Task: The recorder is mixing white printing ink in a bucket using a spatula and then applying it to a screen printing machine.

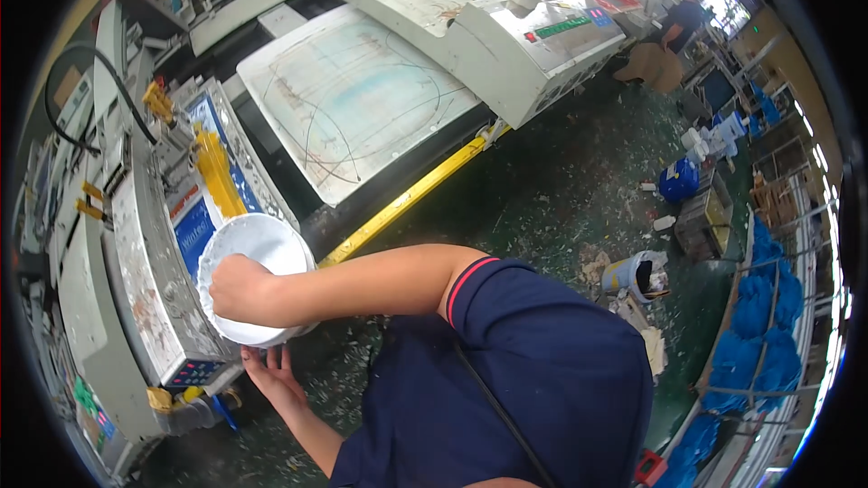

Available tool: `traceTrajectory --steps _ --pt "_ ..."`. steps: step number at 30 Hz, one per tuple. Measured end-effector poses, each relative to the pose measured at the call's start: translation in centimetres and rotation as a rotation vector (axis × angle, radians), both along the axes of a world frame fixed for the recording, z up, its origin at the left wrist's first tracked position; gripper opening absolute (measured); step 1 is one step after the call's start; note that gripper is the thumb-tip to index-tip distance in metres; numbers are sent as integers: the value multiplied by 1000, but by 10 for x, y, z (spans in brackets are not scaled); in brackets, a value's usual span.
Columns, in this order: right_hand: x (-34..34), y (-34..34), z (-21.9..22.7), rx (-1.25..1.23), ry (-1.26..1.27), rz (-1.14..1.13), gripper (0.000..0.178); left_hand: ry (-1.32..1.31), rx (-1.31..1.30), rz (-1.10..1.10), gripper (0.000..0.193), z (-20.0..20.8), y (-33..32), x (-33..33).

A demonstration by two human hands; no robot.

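A white bucket (287,253) is tilted at the edge of a printing screen, its mouth facing me and its inside coated white. Over its mouth, my right hand (242,291) is closed in a fist, at the left side of the rim. What the fist grips is hidden. Just below the bucket's lower edge, my left hand (274,380) has its fingers stretched and apart, tips at or very near the bucket. Behind the bucket lies the blue and white screen (187,233), with a smear of yellow ink (217,172) on it.
A pale platen (362,99) with a yellow bar (407,199) along its side extends ahead. Right of it stands a grey control box (533,63). A paint-splashed pail (624,276) and a blue jug (678,181) stand on the speckled floor. A person (684,20) is in the distance.
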State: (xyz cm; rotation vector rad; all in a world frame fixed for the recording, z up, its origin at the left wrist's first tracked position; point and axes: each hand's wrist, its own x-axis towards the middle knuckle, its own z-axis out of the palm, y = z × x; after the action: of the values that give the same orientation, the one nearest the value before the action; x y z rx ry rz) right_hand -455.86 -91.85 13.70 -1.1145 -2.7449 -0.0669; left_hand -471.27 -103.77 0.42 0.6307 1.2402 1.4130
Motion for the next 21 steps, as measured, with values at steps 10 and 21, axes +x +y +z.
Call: traceTrajectory --steps 10,21 --pt "8 -8 -11 71 148 -94 14 -238 -10 9 62 4 14 9" --pt "29 -15 -1 71 100 50 18 -216 -112 61 60 10 29 4"
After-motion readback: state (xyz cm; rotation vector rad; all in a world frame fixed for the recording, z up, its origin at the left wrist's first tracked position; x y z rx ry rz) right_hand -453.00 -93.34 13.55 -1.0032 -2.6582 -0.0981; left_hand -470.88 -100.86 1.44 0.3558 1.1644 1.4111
